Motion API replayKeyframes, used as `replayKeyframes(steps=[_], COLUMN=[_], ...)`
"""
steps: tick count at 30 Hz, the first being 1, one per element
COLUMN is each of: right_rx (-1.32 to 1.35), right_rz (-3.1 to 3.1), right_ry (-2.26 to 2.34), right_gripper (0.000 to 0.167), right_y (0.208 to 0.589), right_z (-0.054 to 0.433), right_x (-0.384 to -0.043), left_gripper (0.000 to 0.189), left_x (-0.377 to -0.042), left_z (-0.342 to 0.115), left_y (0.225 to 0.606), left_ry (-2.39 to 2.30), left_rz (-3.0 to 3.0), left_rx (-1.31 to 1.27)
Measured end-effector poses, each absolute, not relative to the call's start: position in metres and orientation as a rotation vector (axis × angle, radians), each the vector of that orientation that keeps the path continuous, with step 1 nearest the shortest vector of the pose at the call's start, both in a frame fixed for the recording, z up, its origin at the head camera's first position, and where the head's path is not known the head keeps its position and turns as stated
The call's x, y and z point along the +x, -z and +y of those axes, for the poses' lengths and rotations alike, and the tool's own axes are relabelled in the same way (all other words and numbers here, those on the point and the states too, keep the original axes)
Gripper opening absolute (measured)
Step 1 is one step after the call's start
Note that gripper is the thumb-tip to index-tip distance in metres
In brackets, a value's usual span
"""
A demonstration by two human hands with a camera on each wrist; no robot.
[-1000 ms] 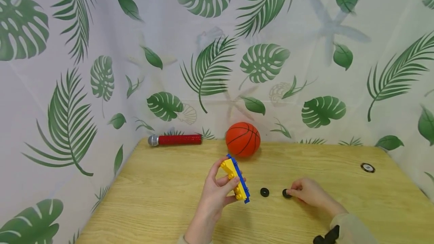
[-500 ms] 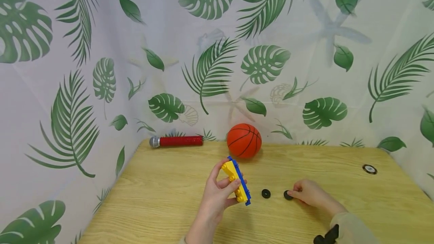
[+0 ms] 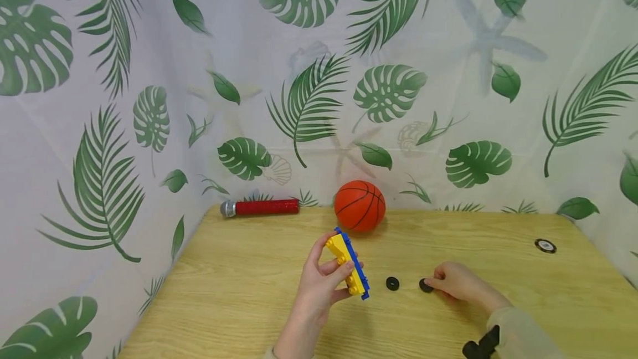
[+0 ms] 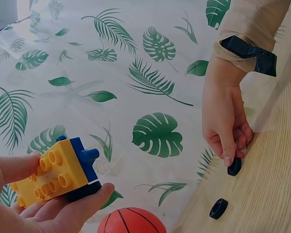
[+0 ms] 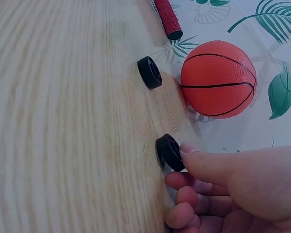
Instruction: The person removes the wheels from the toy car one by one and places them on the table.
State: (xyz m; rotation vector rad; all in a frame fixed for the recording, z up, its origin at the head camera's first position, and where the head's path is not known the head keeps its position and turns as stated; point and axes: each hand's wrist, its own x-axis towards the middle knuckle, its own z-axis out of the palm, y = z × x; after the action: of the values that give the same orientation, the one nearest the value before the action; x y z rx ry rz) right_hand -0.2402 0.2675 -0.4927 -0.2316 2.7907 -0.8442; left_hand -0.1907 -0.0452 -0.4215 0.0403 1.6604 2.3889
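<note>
My left hand (image 3: pixel 315 284) holds a yellow and blue toy-brick vehicle body (image 3: pixel 351 266) above the table, thumb on the yellow side and fingers behind. Yellow studs and a blue peg (image 4: pixel 90 155) show in the left wrist view, and a black wheel (image 4: pixel 83 192) sits on its underside by a fingertip. Down at the tabletop, my right hand (image 3: pixel 457 282) pinches a second black toy wheel (image 5: pixel 170 152) between thumb and index finger; the wheel stands tilted. Another such wheel (image 5: pixel 146 73) lies on the wood to its left, between the two hands.
A small orange basketball (image 3: pixel 360 206) rests at the table's back edge, behind the left hand. To its left lies a red microphone (image 3: pixel 266 207). A round black-and-white chip (image 3: pixel 545 246) is at the far right. Leaf-patterned cloth (image 3: pixel 319 98) hangs behind the wooden table (image 3: pixel 239 292).
</note>
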Motion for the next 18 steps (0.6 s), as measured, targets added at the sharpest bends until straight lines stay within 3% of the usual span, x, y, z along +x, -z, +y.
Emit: replayKeyframes(steps=[18], right_rx=[-0.248], right_rz=[2.763], right_ry=[0.882], right_gripper=[0.038], right_y=[0.4872], right_z=[0.2705], right_x=[-0.2367], left_gripper=[0.064], left_x=[-0.1910], left_z=[-0.0454], left_y=[0.4231], left_ry=[-2.398], left_rz=[1.646], left_rx=[0.055])
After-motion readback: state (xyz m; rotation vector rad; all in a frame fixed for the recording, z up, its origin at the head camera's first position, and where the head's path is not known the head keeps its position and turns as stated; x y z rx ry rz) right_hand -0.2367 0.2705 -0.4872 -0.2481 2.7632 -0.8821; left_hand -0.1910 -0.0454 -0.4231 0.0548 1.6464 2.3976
